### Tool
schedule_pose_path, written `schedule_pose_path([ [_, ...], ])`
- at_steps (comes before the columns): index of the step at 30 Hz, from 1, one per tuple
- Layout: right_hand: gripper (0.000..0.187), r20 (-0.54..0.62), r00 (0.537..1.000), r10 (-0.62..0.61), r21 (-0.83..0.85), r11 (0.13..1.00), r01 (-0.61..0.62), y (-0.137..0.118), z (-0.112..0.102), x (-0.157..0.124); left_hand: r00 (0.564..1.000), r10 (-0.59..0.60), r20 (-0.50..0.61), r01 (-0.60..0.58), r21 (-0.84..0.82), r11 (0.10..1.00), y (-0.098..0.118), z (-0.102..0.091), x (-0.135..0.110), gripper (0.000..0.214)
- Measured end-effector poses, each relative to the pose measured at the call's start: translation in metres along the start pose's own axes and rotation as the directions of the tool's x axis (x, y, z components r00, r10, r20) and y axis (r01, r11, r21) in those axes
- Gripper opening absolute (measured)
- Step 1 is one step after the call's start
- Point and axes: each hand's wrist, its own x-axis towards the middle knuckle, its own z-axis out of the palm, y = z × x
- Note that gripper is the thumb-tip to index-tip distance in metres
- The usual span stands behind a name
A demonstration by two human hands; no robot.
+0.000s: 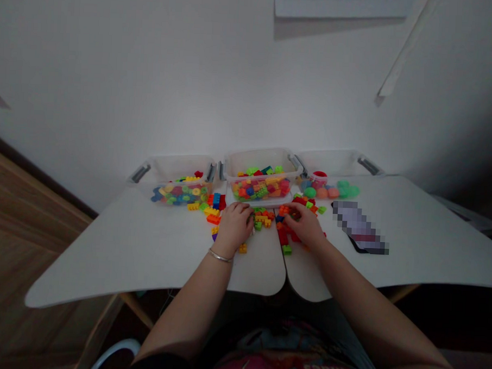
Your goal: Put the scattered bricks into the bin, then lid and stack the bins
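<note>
Pinched an orange brick [283,210] in the right hand [307,224], best done lightly, and curled the left hand [236,226] beside loose bricks [261,220], gripping or not, couldn't tell!

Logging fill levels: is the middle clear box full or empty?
Partly filled: blocks lie inside the middle box, whose back wall shows bare above them.

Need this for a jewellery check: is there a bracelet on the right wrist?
No, the bracelet circles the wrist of the left hand, while the wrist of the right hand is bare.
</note>
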Motion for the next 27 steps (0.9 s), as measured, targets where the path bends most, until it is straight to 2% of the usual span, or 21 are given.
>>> schedule_pose_path([
  [3,0.030,-0.074,0.996,0.051,0.238,0.971,-0.032,0.002,-0.003,0.008,1.000,-0.001,0.001,0.001,0.004,1.000,0.000,0.000,0.000,0.023],
  [6,0.033,-0.208,0.977,0.038,0.352,0.935,0.039,-0.005,-0.012,0.021,1.000,-0.008,0.011,0.008,0.005,1.000,0.001,-0.001,0.001,0.024],
  [10,0.032,-0.365,0.930,-0.052,0.271,0.949,0.160,-0.024,-0.027,0.048,1.000,-0.007,0.011,0.007,-0.007,1.000,0.001,-0.001,0.001,0.024],
  [15,0.029,-0.476,0.872,-0.113,0.169,0.962,0.216,-0.042,-0.034,0.095,1.000,0.004,0.001,-0.004,-0.011,1.000,-0.002,0.001,0.001,0.024],
  [18,0.029,-0.477,0.861,-0.174,0.107,0.961,0.253,-0.045,-0.028,0.123,1.000,0.006,-0.005,-0.006,-0.010,1.000,-0.003,0.002,0.000,0.024],
  [20,0.029,-0.454,0.873,-0.176,0.064,0.971,0.230,-0.047,-0.023,0.137,1.000,0.004,-0.002,-0.004,-0.009,1.000,-0.003,0.001,0.000,0.024],
  [24,0.027,-0.301,0.950,-0.082,-0.146,0.989,0.040,-0.055,-0.018,0.150,1.000,-0.007,0.013,0.007,0.002,1.000,-0.001,0.000,0.001,0.024],
  [27,0.026,-0.175,0.984,0.016,-0.372,0.925,-0.081,-0.059,-0.017,0.153,1.000,-0.011,0.022,0.011,0.011,1.000,-0.001,0.001,0.001,0.024],
])
